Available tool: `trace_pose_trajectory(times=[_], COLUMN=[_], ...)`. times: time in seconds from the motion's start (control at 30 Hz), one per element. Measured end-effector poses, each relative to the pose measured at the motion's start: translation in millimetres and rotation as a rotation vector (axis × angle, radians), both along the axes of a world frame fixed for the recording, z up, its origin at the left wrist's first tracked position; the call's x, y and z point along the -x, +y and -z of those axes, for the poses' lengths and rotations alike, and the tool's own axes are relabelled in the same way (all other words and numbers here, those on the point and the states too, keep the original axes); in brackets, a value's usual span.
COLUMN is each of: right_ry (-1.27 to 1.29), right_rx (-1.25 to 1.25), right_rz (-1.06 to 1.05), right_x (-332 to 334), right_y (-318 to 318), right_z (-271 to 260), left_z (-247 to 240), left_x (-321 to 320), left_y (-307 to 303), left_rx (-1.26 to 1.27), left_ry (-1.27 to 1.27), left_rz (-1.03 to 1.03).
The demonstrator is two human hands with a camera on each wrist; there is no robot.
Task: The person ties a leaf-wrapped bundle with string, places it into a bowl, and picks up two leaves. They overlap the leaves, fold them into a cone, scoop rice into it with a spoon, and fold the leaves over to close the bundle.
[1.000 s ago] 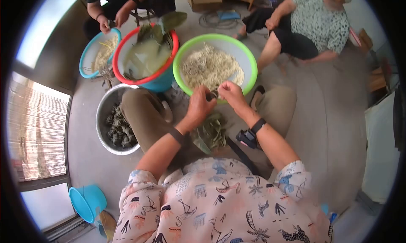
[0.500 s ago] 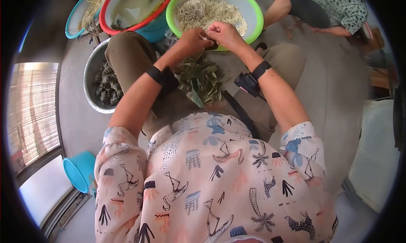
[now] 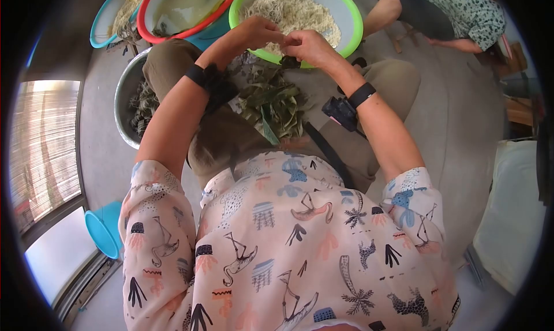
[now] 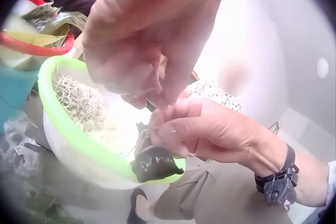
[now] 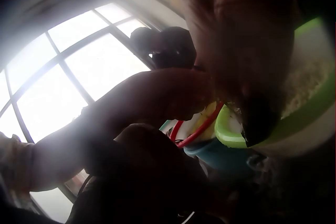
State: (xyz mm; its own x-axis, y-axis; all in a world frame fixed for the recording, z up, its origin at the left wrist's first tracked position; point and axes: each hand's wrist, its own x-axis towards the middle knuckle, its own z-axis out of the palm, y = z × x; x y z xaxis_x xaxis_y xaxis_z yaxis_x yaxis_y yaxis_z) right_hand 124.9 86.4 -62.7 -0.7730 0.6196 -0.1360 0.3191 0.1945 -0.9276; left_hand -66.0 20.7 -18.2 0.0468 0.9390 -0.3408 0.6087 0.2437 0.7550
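Note:
Below my right hand (image 3: 311,47) hangs a small dumpling wrapped in dark, wet leaf (image 4: 156,163); the thumb and fingers pinch it at its top. Pale string (image 4: 142,137) runs along the parcel by those fingers. My left hand (image 3: 257,32) is raised over the near left side of the green-rimmed bowl (image 3: 359,28), its curled fingertips pinching string close against the right fingertips. The string between them is mostly hidden. In the bowl lie pale rice grains (image 3: 314,14) and a tangled bunch of string (image 4: 79,95). Loose green leaves (image 3: 277,103) are heaped below the hands.
A red-rimmed tub (image 3: 142,19) of cloudy water and a blue-rimmed basin (image 3: 94,31) stand at the upper left. Tied leaf parcels (image 3: 141,106) fill a metal basin (image 3: 120,115) beside the left knee. Another person (image 3: 456,11) sits at the upper right.
The head view has tilted down toward the lap. My left hand has lifted and moved left a little from the parcel, while the right hand keeps its hold on it.

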Motion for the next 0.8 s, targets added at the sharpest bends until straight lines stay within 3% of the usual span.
trace_pose_trajectory(times=[0.07, 0.1, 0.17, 0.27, 0.37, 0.5, 0.63, 0.8], right_ry=[-0.006, -0.018, -0.031, 0.080, 0.114, 0.135, 0.137, 0.139], right_rx=[-0.002, 0.038, 0.080, 0.247, 0.318, 0.359, 0.370, 0.397], right_rz=[-0.002, 0.006, 0.017, 0.028, 0.065, 0.074, 0.047, 0.105], right_x=[-1.9, -3.0, -3.7, -6.4, -6.8, -9.6, -10.1, -12.0], right_y=[1.8, 2.7, 1.3, -0.8, -0.9, -0.9, 0.0, -3.7], right_z=[1.1, 0.2, -0.1, -1.4, -5.8, -7.1, -7.9, -5.6], left_z=[0.0, 1.2, 6.7, 30.8, 45.2, 54.0, 61.0, 48.1], left_x=[-4.1, -7.7, -15.5, -8.8, -11.4, -14.6, -21.7, -30.1], left_y=[-1.2, -2.2, -7.6, -13.4, -22.9, -20.7, -19.0, -24.4], left_rx=[0.055, 0.053, -0.195, -0.143, -0.037, -0.126, -0.088, -0.194], left_ry=[-0.292, -0.295, -0.589, -0.662, -0.692, -0.682, -0.671, -0.284], left_rz=[0.008, 0.009, -0.304, -0.288, -0.190, -0.099, -0.121, -0.199])
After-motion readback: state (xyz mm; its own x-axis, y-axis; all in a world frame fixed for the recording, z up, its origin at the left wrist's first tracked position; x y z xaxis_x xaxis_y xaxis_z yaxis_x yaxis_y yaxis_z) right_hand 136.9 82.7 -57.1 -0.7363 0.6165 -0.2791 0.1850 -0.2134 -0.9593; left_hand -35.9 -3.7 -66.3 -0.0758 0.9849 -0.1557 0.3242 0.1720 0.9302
